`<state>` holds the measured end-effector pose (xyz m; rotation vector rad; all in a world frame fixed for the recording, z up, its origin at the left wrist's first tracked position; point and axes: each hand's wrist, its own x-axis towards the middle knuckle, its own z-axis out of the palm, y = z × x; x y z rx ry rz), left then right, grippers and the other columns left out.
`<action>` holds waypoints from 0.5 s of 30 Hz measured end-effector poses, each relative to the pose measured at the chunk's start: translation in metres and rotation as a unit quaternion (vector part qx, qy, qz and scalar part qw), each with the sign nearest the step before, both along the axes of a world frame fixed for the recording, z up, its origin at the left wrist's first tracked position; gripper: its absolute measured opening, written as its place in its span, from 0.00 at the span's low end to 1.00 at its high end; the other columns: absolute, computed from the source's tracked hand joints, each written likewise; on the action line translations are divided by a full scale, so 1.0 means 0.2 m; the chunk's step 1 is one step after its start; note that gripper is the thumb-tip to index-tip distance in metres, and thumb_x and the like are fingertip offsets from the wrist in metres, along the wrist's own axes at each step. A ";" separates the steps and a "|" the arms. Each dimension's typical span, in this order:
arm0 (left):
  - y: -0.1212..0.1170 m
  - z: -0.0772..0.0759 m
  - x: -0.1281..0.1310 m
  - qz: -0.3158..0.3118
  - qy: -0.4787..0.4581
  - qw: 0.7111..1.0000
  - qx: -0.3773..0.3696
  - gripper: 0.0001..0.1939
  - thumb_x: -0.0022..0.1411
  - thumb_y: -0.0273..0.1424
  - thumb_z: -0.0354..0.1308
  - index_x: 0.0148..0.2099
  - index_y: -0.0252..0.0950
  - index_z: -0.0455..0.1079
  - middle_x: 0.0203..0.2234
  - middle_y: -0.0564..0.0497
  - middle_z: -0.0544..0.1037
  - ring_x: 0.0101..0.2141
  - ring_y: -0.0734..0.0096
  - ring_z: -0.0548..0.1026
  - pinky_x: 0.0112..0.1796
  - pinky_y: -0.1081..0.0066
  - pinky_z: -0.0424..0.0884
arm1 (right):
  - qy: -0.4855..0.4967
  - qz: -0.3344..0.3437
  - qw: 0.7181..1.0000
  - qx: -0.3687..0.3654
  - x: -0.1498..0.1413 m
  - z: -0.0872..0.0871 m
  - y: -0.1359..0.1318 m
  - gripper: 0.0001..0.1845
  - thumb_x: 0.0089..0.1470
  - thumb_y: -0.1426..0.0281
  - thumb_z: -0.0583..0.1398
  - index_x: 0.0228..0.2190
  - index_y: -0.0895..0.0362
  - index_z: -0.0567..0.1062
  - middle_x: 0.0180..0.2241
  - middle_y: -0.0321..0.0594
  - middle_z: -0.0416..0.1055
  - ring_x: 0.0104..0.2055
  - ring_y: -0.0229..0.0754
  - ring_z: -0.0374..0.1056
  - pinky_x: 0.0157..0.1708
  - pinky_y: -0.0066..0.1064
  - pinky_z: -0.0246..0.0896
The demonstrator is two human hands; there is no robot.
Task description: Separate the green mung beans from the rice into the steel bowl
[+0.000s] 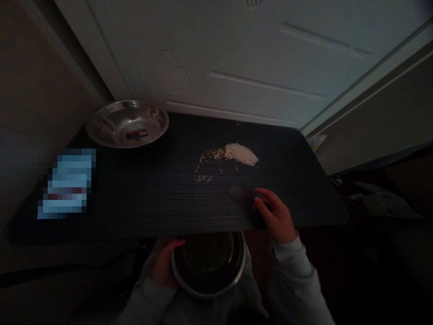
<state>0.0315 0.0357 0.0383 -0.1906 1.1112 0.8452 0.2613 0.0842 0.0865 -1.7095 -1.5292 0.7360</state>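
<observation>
My left hand (167,262) grips the left rim of a round metal bowl (241,266), held in my lap below the table's front edge. Its inside is dark, with a dim greenish bottom; I cannot make out the contents. Over the front of the dark table, my right hand (275,216) is closed with thumb and forefinger together on a spoon-like tool (234,192), faint and blurred, its rounded end pointing left. Beyond it lies a small heap of white rice-like grains (241,153), with dark green grains (213,152) mixed in at its left end. Loose grains (204,178) are scattered nearer me.
A wide, shallow steel basin (158,128) stands at the table's back left corner. A lit, pixelated screen (69,183) lies at the left. The dark table (152,198) meets a white panel (219,54) with raised heart shapes behind it.
</observation>
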 end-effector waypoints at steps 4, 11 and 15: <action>-0.01 0.01 0.00 -0.002 0.010 0.999 -0.044 0.08 0.44 0.23 0.52 0.26 0.33 0.71 0.21 0.49 0.78 0.33 0.60 0.73 0.38 0.62 0.66 | -0.001 -0.019 1.000 0.002 0.02 -0.01 -0.04 0.14 0.46 0.66 0.53 0.37 0.57 0.67 0.19 0.33 0.64 0.24 0.34 0.60 0.27 0.26 0.54; -0.05 0.01 -0.01 -0.013 0.036 0.998 -0.040 0.07 0.44 0.23 0.51 0.22 0.32 0.70 0.18 0.48 0.77 0.32 0.60 0.73 0.37 0.61 0.67 | 0.151 -0.063 0.986 0.037 0.03 -0.04 -0.01 0.12 0.45 0.66 0.54 0.34 0.58 0.66 0.16 0.30 0.60 0.19 0.31 0.56 0.21 0.24 0.51; -0.07 0.03 0.00 -0.011 0.039 0.998 -0.040 0.07 0.43 0.22 0.51 0.20 0.33 0.69 0.13 0.49 0.75 0.31 0.59 0.74 0.36 0.61 0.67 | 0.178 -0.057 0.982 0.043 0.03 -0.04 0.00 0.12 0.44 0.66 0.54 0.33 0.59 0.66 0.15 0.29 0.59 0.18 0.31 0.55 0.19 0.23 0.51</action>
